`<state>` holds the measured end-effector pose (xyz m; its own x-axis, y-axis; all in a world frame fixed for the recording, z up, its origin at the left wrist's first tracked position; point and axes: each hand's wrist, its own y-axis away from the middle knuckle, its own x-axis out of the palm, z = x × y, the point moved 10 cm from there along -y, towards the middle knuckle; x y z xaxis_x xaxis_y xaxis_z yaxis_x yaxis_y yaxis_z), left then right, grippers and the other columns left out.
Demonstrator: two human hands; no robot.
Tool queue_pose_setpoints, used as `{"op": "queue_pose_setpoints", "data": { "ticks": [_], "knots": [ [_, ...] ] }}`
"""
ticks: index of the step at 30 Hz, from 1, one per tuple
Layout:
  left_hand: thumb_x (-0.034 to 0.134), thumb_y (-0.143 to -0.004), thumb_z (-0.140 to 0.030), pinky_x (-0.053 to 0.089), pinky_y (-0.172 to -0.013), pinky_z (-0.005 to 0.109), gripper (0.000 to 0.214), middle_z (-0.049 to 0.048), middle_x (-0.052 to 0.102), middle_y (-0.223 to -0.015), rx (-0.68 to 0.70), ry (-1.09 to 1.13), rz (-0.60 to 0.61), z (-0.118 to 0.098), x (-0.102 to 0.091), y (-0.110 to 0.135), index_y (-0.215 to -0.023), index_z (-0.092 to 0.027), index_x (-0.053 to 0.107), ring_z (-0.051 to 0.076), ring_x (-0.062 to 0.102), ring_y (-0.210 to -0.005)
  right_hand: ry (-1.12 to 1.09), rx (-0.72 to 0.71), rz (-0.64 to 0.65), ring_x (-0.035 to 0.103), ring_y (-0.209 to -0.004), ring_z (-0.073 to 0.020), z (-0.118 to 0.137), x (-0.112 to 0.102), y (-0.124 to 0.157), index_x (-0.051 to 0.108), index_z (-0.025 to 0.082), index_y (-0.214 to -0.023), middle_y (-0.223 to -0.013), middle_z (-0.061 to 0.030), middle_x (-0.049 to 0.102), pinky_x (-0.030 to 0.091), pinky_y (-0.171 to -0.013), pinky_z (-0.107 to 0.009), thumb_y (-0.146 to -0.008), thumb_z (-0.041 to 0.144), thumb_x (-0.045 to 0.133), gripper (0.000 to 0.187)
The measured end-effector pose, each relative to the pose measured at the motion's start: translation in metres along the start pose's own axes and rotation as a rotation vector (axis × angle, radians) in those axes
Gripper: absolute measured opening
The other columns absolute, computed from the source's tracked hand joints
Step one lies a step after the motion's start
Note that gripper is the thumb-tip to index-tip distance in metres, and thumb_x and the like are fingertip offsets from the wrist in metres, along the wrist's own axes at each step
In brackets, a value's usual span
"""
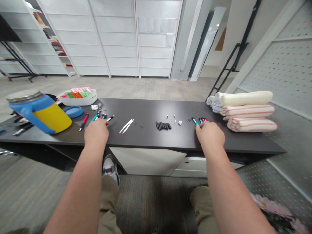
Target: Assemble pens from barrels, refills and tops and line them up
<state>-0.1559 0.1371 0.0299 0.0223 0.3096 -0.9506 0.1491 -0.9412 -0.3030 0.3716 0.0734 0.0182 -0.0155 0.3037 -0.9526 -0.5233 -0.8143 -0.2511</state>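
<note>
Looks like office or studio workspace. Grey carpet-like flooring, tall white panelled cabinets past far edge of tabletop, white drawer fronts under near edge, perforated partition off right end, dark screen-like panel on black stand beyond far left corner.

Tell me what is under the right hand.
A teal pen-like piece and some red pieces show at the far edge of the right hand. The hand covers whatever lies directly beneath it, so that cannot be seen.
</note>
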Motion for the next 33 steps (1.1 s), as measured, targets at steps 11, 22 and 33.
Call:
{"op": "queue_pose_setpoints", "data": {
  "ticks": [11, 22, 33],
  "knots": [
    [0.051, -0.095, -0.027, 0.052, -0.095, 0.050, 0.038, 0.0218, 0.075, -0.115, 0.043, -0.004, -0.093, -0.010, -0.011, 0.005, -0.120, -0.014, 0.078, 0.041, 0.064, -0.117, -0.339, -0.097, -0.382, 0.069, -0.081, -0.0272, 0.017, -0.058, 0.024, 0.076, 0.019, -0.098, -0.092, -0.0112, 0.077, 0.044, -0.073, -0.036, -0.094, 0.043, 0.061, 0.029],
    [0.061, -0.090, -0.044, 0.049, -0.077, 0.036, 0.031, 0.0109, 0.081, -0.099, 0.082, 0.208, 0.147, -0.052, -0.009, 0.020, -0.093, -0.021, 0.082, 0.031, 0.073, -0.094, -0.718, -0.633, -0.007, 0.061, -0.060, -0.0144, 0.128, -0.024, 0.090, 0.074, 0.023, -0.094, -0.072, 0.0015, 0.070, 0.042, -0.064, -0.027, -0.092, 0.037, 0.068, 0.016],
    [0.058, -0.092, -0.034, 0.050, -0.078, 0.037, 0.026, 0.0140, 0.080, -0.093, 0.058, 0.152, 0.145, -0.060, -0.002, 0.022, -0.089, -0.021, 0.080, 0.033, 0.073, -0.091, -0.730, -0.688, 0.160, 0.056, -0.060, -0.0132, 0.150, -0.009, 0.105, 0.073, 0.023, -0.093, -0.070, 0.0033, 0.066, 0.039, -0.062, -0.026, -0.089, 0.027, 0.073, 0.006]
  ]
}}
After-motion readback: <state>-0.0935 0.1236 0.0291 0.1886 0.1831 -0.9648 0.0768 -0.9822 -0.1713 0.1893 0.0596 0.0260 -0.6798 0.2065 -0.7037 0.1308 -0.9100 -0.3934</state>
